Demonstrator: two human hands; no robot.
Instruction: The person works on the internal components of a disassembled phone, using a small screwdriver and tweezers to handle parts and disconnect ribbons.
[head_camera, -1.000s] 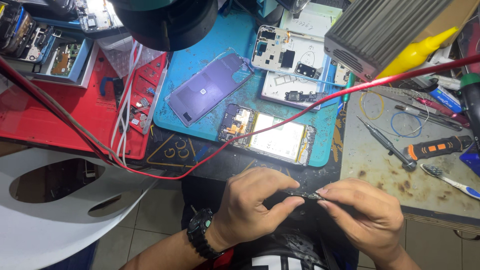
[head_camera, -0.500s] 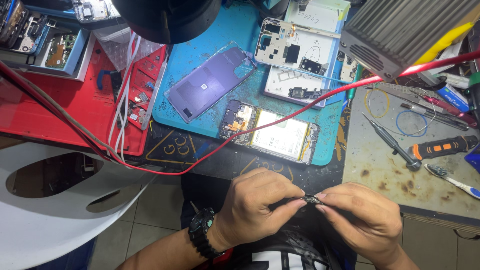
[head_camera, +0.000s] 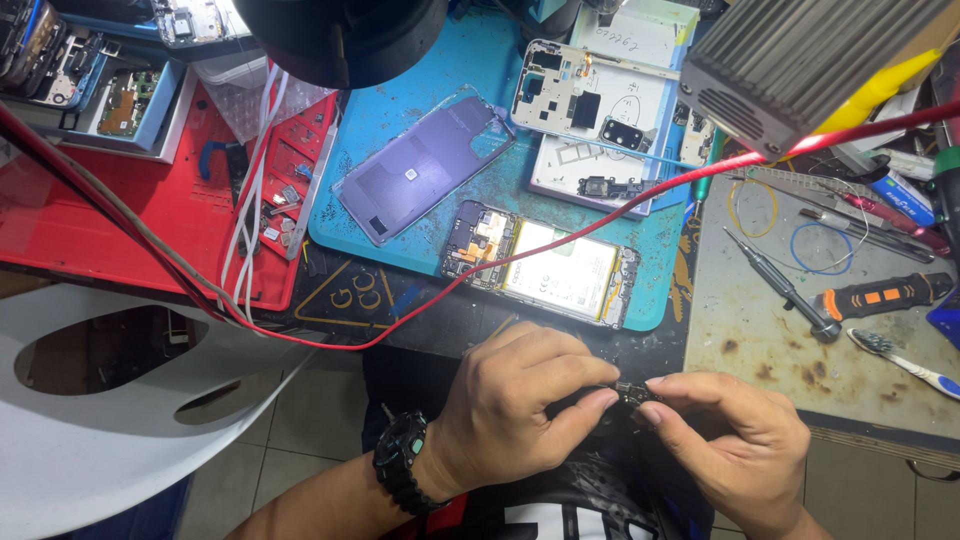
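Note:
Both hands meet low in the head view, in front of the bench edge. My left hand (head_camera: 520, 410), with a black watch on its wrist, pinches one side of a tiny dark electronic part (head_camera: 630, 393). My right hand (head_camera: 735, 440) pinches the other side with thumb and forefinger. Just beyond the hands, an opened phone (head_camera: 545, 265) with its battery and circuit board exposed lies on a blue mat (head_camera: 440, 120). A purple phone back cover (head_camera: 420, 165) rests further up the mat. A white phone frame (head_camera: 590, 100) lies on paper at the far side.
A red wire (head_camera: 600, 218) runs across the bench over the opened phone. A red tray (head_camera: 120, 220) with small parts sits left. An orange-and-black screwdriver (head_camera: 860, 300), a toothbrush (head_camera: 905, 362) and wire loops lie right. A grey ribbed box (head_camera: 800, 60) stands at the top right.
Both hands stay pinched together on the small part, with only slight finger shifts. The camera has tilted a little, so the bench sits slightly lower in view.

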